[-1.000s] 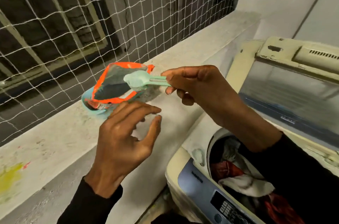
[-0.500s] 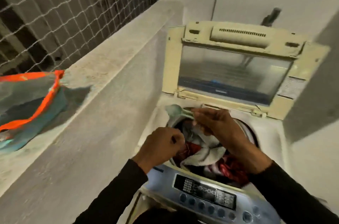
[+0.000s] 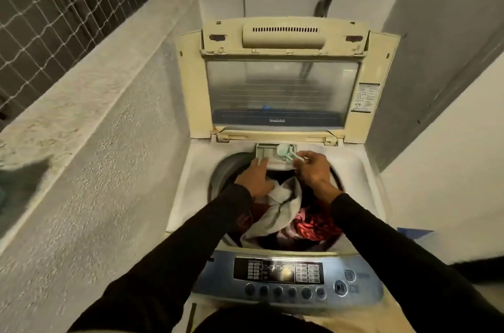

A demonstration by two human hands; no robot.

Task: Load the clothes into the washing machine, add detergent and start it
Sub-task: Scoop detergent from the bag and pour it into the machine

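The top-loading washing machine [image 3: 362, 182] stands in front of me with its lid [image 3: 283, 92] raised. White, red and dark clothes [image 3: 286, 210] fill the drum. At the drum's back rim the detergent drawer [image 3: 268, 151] is pulled out. My left hand [image 3: 255, 177] grips the drawer's front edge. My right hand [image 3: 313, 166] pinches the handle of a pale green scoop [image 3: 285, 151], whose bowl is tipped over the drawer's right compartment. Whether powder lies in the drawer is hidden.
A rough concrete ledge [image 3: 90, 103] runs along the left, with netting [image 3: 54, 5] above it. The blue control panel [image 3: 286, 275] with buttons sits at the machine's near edge. White walls close in behind and to the right. A tap [image 3: 324, 2] stands behind the lid.
My view swung from the ledge and the orange-rimmed detergent packet to the machine. My right hand carried the scoop over to the drawer, and my left hand took hold of the drawer.
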